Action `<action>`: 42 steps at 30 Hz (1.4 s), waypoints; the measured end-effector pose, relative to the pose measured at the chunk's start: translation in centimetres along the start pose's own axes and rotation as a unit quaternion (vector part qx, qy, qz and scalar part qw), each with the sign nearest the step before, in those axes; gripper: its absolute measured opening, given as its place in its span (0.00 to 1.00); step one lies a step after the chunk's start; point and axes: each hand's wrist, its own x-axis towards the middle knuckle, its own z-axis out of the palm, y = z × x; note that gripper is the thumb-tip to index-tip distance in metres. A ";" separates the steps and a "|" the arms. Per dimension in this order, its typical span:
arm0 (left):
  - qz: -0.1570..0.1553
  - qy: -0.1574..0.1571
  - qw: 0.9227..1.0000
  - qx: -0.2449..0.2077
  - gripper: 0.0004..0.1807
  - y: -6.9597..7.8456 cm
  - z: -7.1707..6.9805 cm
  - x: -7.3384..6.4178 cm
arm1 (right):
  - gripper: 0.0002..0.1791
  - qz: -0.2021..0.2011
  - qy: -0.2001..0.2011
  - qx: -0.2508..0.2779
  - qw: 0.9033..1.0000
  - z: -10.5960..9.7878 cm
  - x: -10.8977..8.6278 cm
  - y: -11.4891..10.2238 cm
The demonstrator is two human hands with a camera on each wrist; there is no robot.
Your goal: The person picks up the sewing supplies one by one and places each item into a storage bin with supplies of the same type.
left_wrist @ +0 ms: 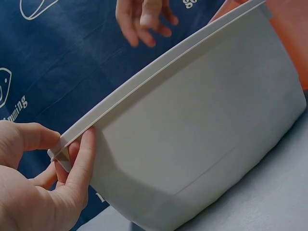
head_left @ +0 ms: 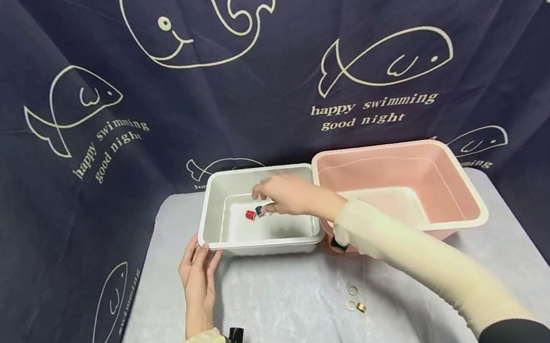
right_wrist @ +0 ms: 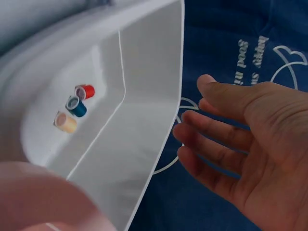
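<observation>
White bin [head_left: 263, 243], left: contains red spool [right_wrist: 87, 91], blue spool [right_wrist: 78, 109], cream spool [right_wrist: 69, 124]. Left hand [head_left: 198, 280]: fingers clamp bin's near left corner. Right hand [head_left: 287, 194]: fingers hang apart above bin.

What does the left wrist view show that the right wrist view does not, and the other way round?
Only the left wrist view shows the left hand, gripping a corner of the grey bin by its rim.

Only the right wrist view shows the bin's inside, with the red spool, blue spool and cream spool on its floor.

Both show the grey bin, part of the pink bin, the right hand and the blue cloth.
</observation>
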 end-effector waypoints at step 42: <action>-0.006 0.008 1.000 0.021 0.27 0.4 0.5 -0.5 | 0.22 -0.043 0.287 0.136 0.947 9.9 -21.2 -3.6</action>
